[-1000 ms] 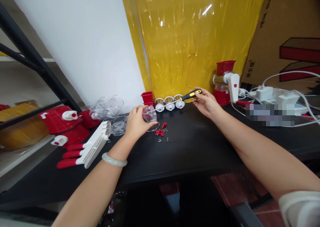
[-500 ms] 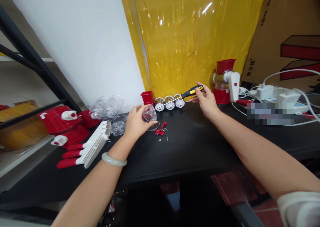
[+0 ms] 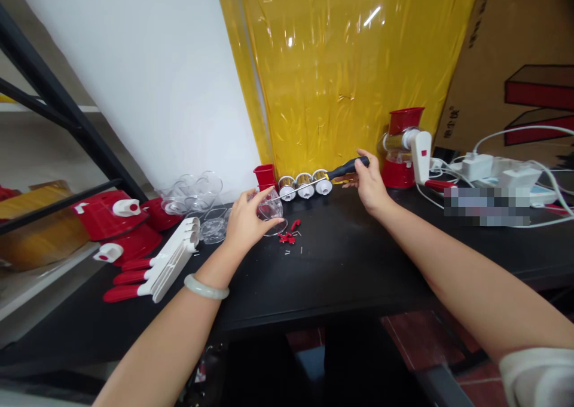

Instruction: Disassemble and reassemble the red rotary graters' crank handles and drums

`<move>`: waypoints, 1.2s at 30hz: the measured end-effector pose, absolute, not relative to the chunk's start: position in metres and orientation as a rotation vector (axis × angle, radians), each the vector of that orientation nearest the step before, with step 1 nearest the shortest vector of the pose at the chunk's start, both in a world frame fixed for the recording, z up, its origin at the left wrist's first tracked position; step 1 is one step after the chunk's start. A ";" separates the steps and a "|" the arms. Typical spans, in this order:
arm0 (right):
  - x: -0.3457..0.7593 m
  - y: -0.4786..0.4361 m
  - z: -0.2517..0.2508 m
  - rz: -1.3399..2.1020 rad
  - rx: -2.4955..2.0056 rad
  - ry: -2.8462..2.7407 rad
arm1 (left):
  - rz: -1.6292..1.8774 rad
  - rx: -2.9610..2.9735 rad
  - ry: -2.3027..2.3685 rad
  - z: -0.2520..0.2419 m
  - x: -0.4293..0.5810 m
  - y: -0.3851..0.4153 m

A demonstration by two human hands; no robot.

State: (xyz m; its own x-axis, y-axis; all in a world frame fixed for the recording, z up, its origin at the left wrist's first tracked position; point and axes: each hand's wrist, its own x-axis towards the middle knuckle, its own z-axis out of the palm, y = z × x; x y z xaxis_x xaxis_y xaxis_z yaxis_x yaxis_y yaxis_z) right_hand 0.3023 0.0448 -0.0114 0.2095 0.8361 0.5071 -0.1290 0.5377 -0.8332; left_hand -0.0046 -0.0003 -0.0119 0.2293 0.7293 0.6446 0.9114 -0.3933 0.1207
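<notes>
My left hand (image 3: 246,219) is wrapped round a clear plastic housing (image 3: 270,205) lying on its side on the black table. In my right hand (image 3: 371,183) is a screwdriver (image 3: 347,168) with a black and yellow handle, held at its end. Its long shaft points left, and the tip reaches the clear housing; the exact contact is too small to make out. Small red plastic parts (image 3: 287,238) and a few tiny metal pieces lie just right of my left hand. Behind the shaft stand three grater drums (image 3: 305,189) with white ends.
White crank handles with red grips (image 3: 168,263), red bases (image 3: 114,216) and more clear housings (image 3: 195,193) are at the left. An assembled red grinder (image 3: 399,156) stands at the right, beside white chargers and cables (image 3: 478,167). A red hopper (image 3: 264,175) is behind my left hand.
The screwdriver handle has turned about its axis in my right hand, hiding most of its yellow inlay. My left hand keeps its hold on the clear housing.
</notes>
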 end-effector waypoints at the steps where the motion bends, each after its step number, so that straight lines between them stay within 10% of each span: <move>1: 0.302 0.043 -0.010 0.724 -0.750 -1.166 | -0.917 -2.223 -1.537 -0.012 -0.005 0.000; 36: 0.310 0.047 -0.011 0.571 -0.729 -1.166 | -0.877 -2.217 -1.509 -0.011 -0.003 0.000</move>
State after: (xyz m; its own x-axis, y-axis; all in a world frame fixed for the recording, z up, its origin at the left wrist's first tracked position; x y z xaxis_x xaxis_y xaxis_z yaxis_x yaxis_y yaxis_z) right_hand 0.3096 0.0471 -0.0108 0.3016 0.7343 0.6082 -0.0303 0.6449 -0.7636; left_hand -0.0033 -0.0004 -0.0110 0.2543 0.7212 0.6443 0.9168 -0.3920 0.0769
